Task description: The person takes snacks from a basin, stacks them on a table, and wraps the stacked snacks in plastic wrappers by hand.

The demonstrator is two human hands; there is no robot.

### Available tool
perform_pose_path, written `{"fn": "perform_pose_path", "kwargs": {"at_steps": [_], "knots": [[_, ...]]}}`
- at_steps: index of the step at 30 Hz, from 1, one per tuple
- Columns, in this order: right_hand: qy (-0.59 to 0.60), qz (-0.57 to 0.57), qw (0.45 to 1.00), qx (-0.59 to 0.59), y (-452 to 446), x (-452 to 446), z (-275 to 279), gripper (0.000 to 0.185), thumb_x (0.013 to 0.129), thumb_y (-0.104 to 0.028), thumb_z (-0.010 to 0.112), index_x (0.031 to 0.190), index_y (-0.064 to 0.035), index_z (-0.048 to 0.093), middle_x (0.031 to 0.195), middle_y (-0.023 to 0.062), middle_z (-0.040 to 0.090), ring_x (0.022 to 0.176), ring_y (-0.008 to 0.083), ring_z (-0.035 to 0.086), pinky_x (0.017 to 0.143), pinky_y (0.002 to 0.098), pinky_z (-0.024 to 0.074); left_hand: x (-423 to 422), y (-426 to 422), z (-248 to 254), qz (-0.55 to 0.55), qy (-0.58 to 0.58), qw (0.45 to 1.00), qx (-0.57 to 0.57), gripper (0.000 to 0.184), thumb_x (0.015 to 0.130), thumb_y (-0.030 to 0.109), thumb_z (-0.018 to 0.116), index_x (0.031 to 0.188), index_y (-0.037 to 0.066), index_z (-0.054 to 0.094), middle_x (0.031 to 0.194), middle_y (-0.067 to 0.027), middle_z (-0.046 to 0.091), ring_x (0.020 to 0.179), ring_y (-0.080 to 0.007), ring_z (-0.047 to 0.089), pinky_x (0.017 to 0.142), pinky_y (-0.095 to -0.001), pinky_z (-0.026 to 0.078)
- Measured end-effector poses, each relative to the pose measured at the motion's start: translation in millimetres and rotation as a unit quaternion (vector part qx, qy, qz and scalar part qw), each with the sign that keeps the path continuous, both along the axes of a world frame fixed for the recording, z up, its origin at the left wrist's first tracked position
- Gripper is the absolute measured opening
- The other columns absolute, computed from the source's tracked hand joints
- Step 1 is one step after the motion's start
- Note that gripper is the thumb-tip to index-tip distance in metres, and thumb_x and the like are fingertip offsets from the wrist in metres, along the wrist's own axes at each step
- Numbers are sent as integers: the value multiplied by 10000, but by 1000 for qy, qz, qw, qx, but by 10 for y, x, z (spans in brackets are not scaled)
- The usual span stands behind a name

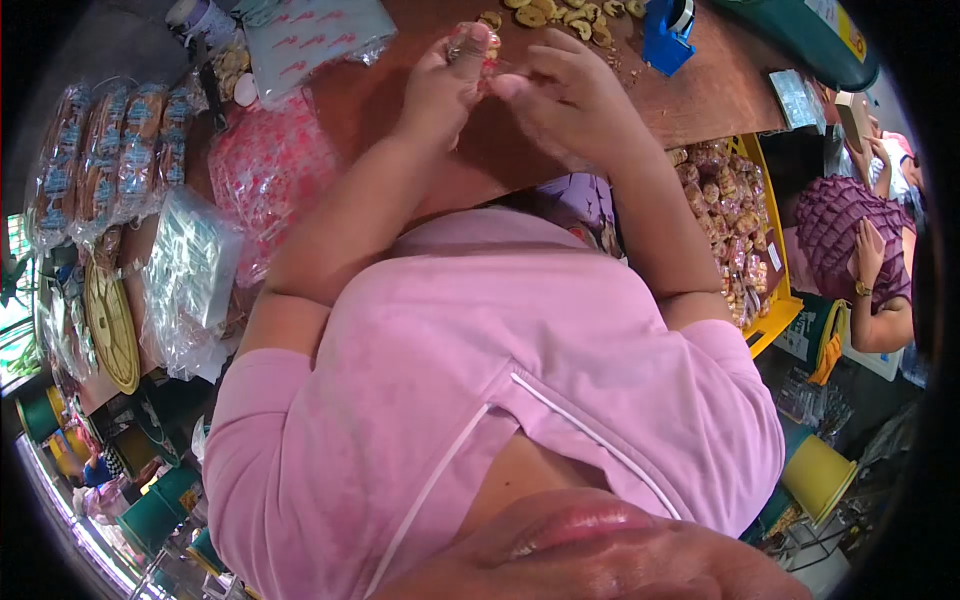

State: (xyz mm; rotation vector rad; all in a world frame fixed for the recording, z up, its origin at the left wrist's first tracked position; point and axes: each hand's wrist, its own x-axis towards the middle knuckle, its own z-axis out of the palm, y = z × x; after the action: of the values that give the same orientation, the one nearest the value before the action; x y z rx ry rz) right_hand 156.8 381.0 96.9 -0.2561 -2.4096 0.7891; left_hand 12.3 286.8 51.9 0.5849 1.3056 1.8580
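My left hand (pixel 443 88) is closed around a small clear packet (pixel 492 52) with red print and pale yellow-brown pieces inside. Held upright above the brown table (pixel 390 110), the packet is partly covered by my fingers. At its lower end my right hand (pixel 568 95) pinches with thumb and index finger near the wrapper; the exact grip is hard to make out. Just beyond my hands, loose round brown slices or biscuits (pixel 535 14) lie on the table with crumbs. A blue tape dispenser (pixel 668 38) stands right of them.
A yellow crate (pixel 770 318) of filled packets sits at my right. Red-printed plastic bags (pixel 270 160), a stack of clear printed bags (pixel 315 40) and wrapped long brown goods (pixel 115 150) lie left. Another person (pixel 850 230) in purple is at far right.
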Motion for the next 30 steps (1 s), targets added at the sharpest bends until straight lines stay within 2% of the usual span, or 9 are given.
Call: {"fn": "perform_pose_path", "kwargs": {"at_steps": [4,10,13,18,20,23,25,28,30], "knots": [[-40,-29,998,-24,41,-163,-115,248,937,-235,759,910,-2,679,845,68,510,801,185,552,718,307,464,32,-135,-17,-52,-30,998,9,624,944,665,615,1137,72,635,943,11,650,790,-79,596,657,-247,478],[36,-12,964,-262,-7,-209,-483,419,946,-365,776,797,-27,579,870,38,544,842,144,584,695,352,481,103,-272,43,-138,-133,980,45,710,913,795,500,1154,139,624,966,27,644,789,-83,581,615,-239,431],[96,49,852,-513,-135,-183,-561,376,961,-342,769,855,-67,536,906,26,571,872,116,594,735,279,491,100,-240,-37,-182,-183,962,94,746,887,825,487,1177,150,619,996,18,646,792,-93,586,610,-246,435],[109,55,828,-548,-32,-131,-883,307,941,-266,794,913,-95,542,900,21,580,846,125,600,744,268,489,85,-240,-248,-224,-219,941,128,739,887,796,504,1218,142,604,1014,23,643,799,-96,589,601,-253,449],[116,-66,942,-308,-42,-96,-907,320,906,-265,820,900,-80,558,904,49,589,841,172,599,750,297,492,3,-261,-341,-236,-181,949,108,742,890,803,500,1211,142,595,1023,10,643,848,-106,611,618,-260,460],[204,-119,972,12,-82,43,-905,322,884,-184,824,975,-78,534,994,66,584,825,211,589,768,336,506,32,-242,-349,-212,-92,972,43,719,953,759,458,1289,134,570,1123,-27,640,968,-148,635,730,-260,506],[204,-38,978,7,-292,229,-706,372,857,-210,854,966,-73,526,1002,101,602,810,269,610,738,382,514,230,-235,-205,-221,-9,975,21,691,1014,698,417,1373,118,524,1235,-66,616,1108,-189,620,869,-292,515],[71,-112,969,-210,-462,574,-516,391,845,-224,865,956,-61,527,972,112,612,838,255,635,728,382,532,581,-204,34,-272,-183,945,15,640,1055,641,414,1403,113,513,1286,-86,597,1175,-211,594,981,-353,486],[107,-139,949,-261,-284,863,-709,412,850,-256,861,996,-55,533,955,119,624,840,245,646,745,373,544,615,-125,-26,-243,3,968,-65,541,1083,554,430,1398,127,533,1303,-98,592,1199,-224,586,1003,-387,473]]}}
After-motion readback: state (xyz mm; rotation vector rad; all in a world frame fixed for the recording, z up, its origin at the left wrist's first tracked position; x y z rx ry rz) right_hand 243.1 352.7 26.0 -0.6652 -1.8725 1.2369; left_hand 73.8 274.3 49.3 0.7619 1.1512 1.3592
